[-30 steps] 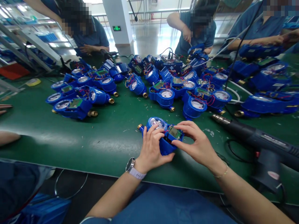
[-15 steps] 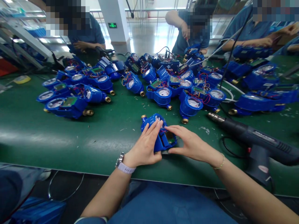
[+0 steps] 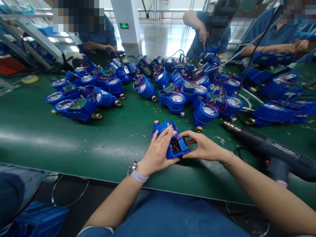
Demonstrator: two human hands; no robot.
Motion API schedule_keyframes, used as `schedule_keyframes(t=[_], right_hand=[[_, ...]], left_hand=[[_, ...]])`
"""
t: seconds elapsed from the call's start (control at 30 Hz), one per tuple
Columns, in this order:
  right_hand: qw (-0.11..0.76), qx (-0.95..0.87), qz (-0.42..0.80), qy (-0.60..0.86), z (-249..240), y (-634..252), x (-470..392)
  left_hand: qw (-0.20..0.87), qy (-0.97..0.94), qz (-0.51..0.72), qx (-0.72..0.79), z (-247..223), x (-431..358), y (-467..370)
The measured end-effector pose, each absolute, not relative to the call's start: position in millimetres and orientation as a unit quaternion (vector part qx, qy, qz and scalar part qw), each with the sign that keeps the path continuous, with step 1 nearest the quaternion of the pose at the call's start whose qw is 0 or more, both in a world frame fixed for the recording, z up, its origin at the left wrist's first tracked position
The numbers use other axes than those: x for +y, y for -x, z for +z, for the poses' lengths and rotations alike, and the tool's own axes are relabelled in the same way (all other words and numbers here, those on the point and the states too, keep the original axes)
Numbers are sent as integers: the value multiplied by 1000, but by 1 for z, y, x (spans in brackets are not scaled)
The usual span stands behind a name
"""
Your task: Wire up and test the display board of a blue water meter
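Note:
A blue water meter (image 3: 161, 128) with a brass end lies on the green table in front of me. My left hand (image 3: 158, 149) grips it, fingers laid over its round dial and thumb along the near edge. At the meter's right side, my right hand (image 3: 208, 145) pinches a blue plastic insert (image 3: 182, 144) between thumb and fingers. The insert stands tilted up out of the meter's box-shaped compartment, where red and dark wires (image 3: 175, 148) show. Whatever sits on the insert's far side is mostly hidden by my right fingers.
Several more blue meters (image 3: 177, 98) with wires and boards are spread across the table's far half. A heat gun (image 3: 269, 144) lies to my right, its metal nozzle towards the meters. Yellow tape (image 3: 30, 79) is at far left. Co-workers (image 3: 207, 29) sit opposite.
My right hand has closed on the insert and tipped it up; the green board that faced upward is turned away and wires now show. My left hand stays on the meter. The view shifted slightly.

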State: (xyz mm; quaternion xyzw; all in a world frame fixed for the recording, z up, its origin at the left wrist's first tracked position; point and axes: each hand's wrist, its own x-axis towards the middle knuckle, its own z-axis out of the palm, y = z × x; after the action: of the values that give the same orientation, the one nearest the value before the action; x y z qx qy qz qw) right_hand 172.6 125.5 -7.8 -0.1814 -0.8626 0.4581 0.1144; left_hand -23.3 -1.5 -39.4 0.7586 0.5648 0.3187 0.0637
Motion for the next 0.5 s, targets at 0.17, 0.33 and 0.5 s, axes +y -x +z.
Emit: schedule_keyframes(t=[0.17,0.33,0.5], right_hand=[[132,-856,460,195,-9,-172,121],[134,-916,340,163,5,-166,122],[133,-882,415,178,2,-175,125]], left_hand=[[65,-774,318,544,-39,-1,28],[63,-785,313,531,-40,0,28],[77,-787,316,523,-38,2,29]])
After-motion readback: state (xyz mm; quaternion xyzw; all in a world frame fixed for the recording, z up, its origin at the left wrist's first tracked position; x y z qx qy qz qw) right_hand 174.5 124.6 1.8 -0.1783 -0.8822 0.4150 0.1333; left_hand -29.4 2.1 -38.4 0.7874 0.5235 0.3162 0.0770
